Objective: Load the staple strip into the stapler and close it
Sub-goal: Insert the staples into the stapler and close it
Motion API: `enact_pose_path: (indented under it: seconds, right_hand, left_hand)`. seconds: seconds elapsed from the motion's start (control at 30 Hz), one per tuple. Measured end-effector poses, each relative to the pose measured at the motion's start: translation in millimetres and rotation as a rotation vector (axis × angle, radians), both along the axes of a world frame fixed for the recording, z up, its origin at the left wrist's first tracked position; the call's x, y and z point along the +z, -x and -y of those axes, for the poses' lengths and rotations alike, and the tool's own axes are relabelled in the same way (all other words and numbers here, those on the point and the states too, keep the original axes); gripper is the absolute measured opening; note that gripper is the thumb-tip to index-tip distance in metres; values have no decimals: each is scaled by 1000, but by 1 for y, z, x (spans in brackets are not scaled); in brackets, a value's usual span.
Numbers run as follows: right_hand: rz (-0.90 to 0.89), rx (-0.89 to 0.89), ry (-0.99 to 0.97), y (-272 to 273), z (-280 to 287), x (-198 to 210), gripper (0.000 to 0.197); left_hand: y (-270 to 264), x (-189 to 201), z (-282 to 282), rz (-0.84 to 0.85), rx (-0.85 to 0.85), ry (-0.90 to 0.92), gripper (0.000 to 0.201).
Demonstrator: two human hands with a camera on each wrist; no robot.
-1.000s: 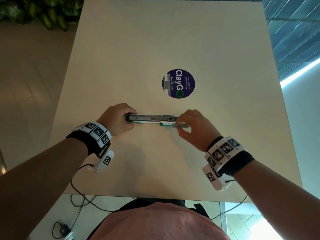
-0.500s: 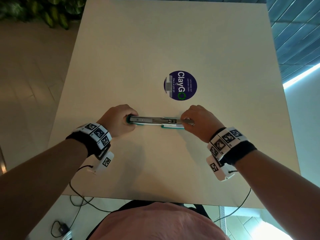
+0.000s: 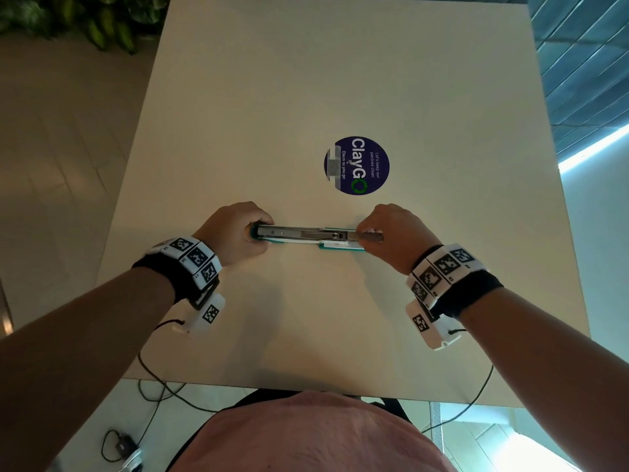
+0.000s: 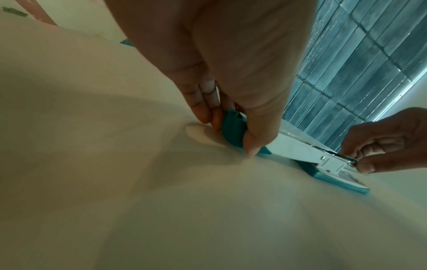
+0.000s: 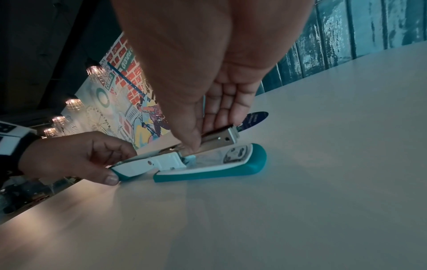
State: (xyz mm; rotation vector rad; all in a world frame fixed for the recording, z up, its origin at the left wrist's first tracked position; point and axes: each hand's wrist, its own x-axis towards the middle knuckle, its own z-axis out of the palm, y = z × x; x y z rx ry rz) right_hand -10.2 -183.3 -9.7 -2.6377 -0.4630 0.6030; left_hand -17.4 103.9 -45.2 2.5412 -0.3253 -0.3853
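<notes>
A teal and white stapler (image 3: 299,235) lies opened out flat on the beige table (image 3: 306,80), its metal magazine facing up. My left hand (image 3: 235,229) grips the teal cover end (image 4: 233,127) at the left and holds it down on the table. My right hand (image 3: 398,233) pinches a short grey staple strip (image 3: 372,237) between thumb and fingers at the magazine's front end (image 5: 228,137), above the teal base (image 5: 208,171). The fingers hide how far the strip sits in the channel.
A round dark blue sticker (image 3: 356,165) is on the table just beyond the stapler. Cables (image 3: 153,386) hang from both wrist cameras past the near table edge. Plants (image 3: 85,18) stand off the far left corner.
My right hand has carried the staple strip up from beside the stapler onto the front end of the magazine. The left hand and the stapler have stayed in place.
</notes>
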Motion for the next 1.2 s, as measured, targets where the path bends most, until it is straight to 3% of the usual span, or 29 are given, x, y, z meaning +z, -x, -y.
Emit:
enact_pose_path:
  seconds: [0.23,0.5,0.8,0.97,1.2]
  right_hand:
    - [24,14,-20,5,2,-1,20]
    - [-6,-161,-50,13,20,-18,37]
    - [-44,-275,-172,14,25,-22,34]
    - [-77,-247,-135,11,24,-26,33]
    - [-74,-202,-109,10,25,-22,27]
  left_hand:
    - [0,0,-1,-2,-6,-11,30]
    - [-2,15,2,12,8,34,30]
    - [-7,55,28,18,15,297,35]
    - [-11,54,81,53,-74,363,33]
    - [-18,22,133,-1,-312,168,33]
